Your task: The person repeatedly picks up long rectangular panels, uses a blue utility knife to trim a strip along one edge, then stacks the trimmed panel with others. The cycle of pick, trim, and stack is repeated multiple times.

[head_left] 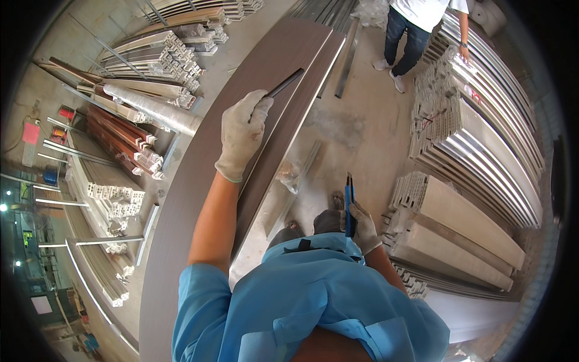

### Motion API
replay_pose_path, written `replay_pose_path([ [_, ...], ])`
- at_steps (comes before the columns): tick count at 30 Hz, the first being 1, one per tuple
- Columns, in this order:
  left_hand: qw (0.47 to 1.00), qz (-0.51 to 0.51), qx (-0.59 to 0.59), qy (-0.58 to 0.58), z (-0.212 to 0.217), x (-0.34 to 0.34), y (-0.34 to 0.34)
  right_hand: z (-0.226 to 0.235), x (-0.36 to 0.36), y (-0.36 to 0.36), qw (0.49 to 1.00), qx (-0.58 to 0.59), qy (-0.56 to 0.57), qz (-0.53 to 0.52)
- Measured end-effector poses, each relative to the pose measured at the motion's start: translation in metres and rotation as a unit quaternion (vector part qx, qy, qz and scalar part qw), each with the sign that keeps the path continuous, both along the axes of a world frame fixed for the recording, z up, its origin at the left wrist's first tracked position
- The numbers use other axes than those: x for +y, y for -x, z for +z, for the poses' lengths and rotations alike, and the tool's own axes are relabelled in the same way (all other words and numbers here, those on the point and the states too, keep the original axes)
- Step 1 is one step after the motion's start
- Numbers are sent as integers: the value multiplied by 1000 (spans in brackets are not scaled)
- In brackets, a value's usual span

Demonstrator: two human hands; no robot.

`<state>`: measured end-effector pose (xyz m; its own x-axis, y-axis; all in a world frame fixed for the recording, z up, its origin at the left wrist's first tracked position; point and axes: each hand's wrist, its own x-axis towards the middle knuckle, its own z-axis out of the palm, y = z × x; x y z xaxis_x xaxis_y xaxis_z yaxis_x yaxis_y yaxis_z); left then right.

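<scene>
My left hand (242,134), in a pale work glove, is closed around a short dark strip (286,82) that juts out past the fingers. It is over a long brown panel (199,175) with a groove and a pale edge along its right side. Close to my waist on the right, my gloved right hand (364,229) grips a blue utility knife (349,202). The knife points upward, its blade showing at the tip and apart from the panel.
Stacked pale profiles (476,145) fill the right side, with wrapped bundles (464,226) below them. More profiles (111,193) lie on racks at the left, near a plastic-wrapped roll (151,108). Another person (416,30) stands at the top right beside the stacks.
</scene>
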<state>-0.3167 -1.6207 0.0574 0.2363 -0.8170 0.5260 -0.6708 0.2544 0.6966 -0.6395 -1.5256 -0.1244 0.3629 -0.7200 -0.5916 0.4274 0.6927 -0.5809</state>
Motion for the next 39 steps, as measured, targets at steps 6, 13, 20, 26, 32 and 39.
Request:
replay_pose_path([
  [6,998,19,-62,7,-4,-75,10,5,-88,-13,992,-83,95,0],
  [13,984,41,-158,-69,-5,-195,55,29,-219,1,961,-244,127,30],
  [20,975,111,-133,-141,-18,-260,85,52,-347,21,905,228,344,102],
  [26,974,121,-137,-137,-29,-290,96,101,-442,-9,932,173,319,11],
  [32,960,149,-182,-155,-38,-301,104,112,-516,-72,913,101,359,165],
  [39,957,137,-191,-172,-39,-309,105,105,-545,-84,916,128,308,223],
])
